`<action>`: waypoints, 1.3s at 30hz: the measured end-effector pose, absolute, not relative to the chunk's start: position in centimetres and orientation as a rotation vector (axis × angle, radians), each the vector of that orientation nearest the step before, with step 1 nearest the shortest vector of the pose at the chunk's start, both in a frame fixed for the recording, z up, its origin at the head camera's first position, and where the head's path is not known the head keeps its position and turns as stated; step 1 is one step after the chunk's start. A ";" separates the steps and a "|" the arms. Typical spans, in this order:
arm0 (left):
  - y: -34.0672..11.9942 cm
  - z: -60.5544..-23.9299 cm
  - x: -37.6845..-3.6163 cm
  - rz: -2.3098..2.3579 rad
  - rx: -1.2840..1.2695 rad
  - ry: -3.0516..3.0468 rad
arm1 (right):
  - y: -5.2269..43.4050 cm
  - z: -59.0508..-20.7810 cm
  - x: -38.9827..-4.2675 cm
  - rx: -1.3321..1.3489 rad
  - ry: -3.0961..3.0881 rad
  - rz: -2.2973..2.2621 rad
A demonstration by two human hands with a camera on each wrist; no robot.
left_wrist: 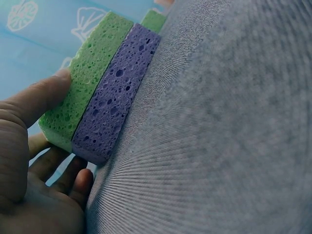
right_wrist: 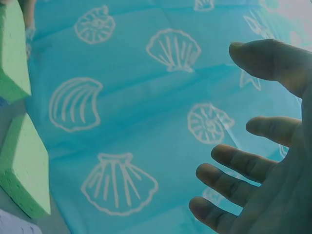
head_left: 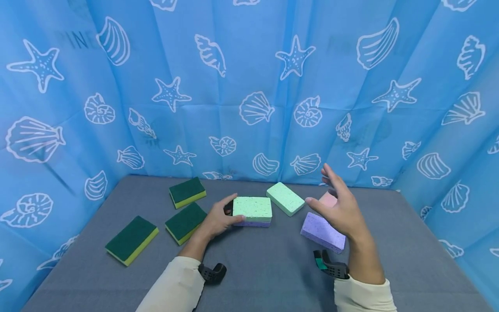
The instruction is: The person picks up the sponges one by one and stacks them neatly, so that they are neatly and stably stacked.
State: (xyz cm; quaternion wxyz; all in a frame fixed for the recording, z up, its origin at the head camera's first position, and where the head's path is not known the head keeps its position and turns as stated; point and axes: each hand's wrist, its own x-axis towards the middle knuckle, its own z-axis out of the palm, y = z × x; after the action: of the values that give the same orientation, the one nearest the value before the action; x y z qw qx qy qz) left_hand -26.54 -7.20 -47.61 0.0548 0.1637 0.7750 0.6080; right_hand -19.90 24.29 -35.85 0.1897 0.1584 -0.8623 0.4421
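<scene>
Grey table (head_left: 269, 271), blue curtain (head_left: 249, 65); left hand (head_left: 216, 220) seemingly pinches green sponge (head_left: 253, 207); right (head_left: 344, 211) spread, empty.

**Two-sponge stack at mid-frame, left hand on it**

Centre: light-green sponge (head_left: 252, 208) lying flat on a purple sponge (head_left: 253, 224), only the lower one's front edge showing. Left hand (head_left: 218, 219) grips the stack's left end, thumb on the front of the green. Right of centre: right hand (head_left: 343, 212) raised, fingers apart, holding nothing. Below it in the frame, a second purple sponge (head_left: 321, 232); behind it, a pink block (head_left: 328, 199), mostly hidden, full shape uncertain. Second light-green sponge (head_left: 285, 198) lies angled, just right of the stack. Left of centre: three green-and-yellow scouring sponges (head_left: 131, 240), dark side up, the lowest furthest left. Grey tabletop (head_left: 257, 268); blue shell-print curtain (head_left: 249, 65) fills the upper frame.
</scene>
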 end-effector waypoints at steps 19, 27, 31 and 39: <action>-7.6 -48.0 -27.1 1.844 0.510 2.354 | 28.3 -35.6 -18.7 0.374 -2.442 1.235; -7.1 -47.5 -26.4 1.830 0.478 2.343 | 29.8 -36.6 -17.9 0.294 -2.529 1.211; -7.1 -45.7 -25.5 1.817 0.486 2.350 | 30.3 -37.6 -18.0 0.227 -2.585 1.161; -7.1 -47.4 -26.5 1.812 0.484 2.368 | 31.6 -39.6 -18.2 0.124 -2.865 1.181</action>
State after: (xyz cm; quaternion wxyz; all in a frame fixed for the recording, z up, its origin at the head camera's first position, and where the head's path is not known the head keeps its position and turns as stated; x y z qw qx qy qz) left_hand -26.46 -7.07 -47.43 0.0604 0.1598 0.7825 0.5987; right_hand -18.22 31.65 -39.55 0.0200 0.0399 -0.9236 0.3808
